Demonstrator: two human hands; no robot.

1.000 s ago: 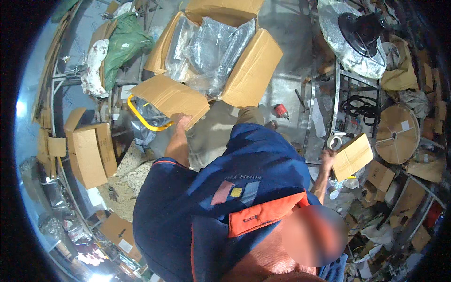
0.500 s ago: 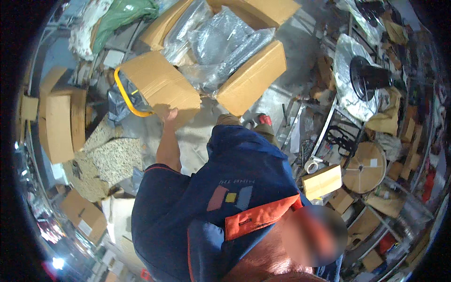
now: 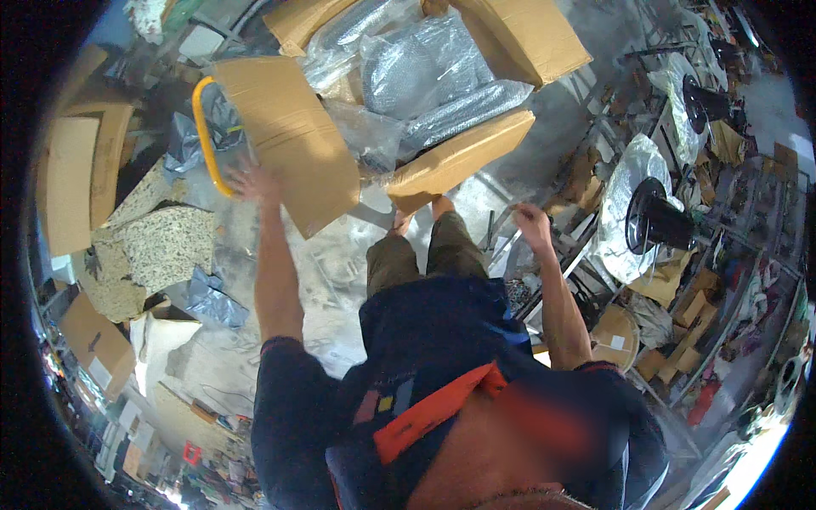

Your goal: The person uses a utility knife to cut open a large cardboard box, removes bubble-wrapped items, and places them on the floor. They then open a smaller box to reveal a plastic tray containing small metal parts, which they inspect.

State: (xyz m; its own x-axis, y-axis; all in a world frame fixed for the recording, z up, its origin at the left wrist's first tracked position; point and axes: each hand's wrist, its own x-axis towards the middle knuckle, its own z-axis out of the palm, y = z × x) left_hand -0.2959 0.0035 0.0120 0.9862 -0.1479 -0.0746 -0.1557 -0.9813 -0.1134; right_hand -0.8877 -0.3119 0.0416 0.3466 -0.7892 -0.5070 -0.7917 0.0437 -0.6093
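A large open cardboard box (image 3: 476,161) stands ahead of me, its flaps folded out. Inside lie several things in clear bubble wrap (image 3: 416,72). My left hand (image 3: 253,183), slightly blurred, has its fingers spread at the edge of the left flap (image 3: 297,140). Beside it is the lower end of a curved yellow tube handle (image 3: 204,127); I cannot tell whether the hand touches it. My right hand (image 3: 534,228) is raised over the floor to the right of the box, its fingers curled together. What they hold, if anything, does not show.
Foam sheets (image 3: 161,246) and a grey plastic bag (image 3: 214,297) lie on the floor at left, near another open carton (image 3: 81,178). On the right are metal racks, black round bases (image 3: 654,217) on bubble wrap and a round cardboard disc (image 3: 614,336). My feet are close to the box.
My left hand has moved left, off the flap's lower edge toward the yellow handle, and its fingers have spread. My right hand has come into view at right. The view has shifted.
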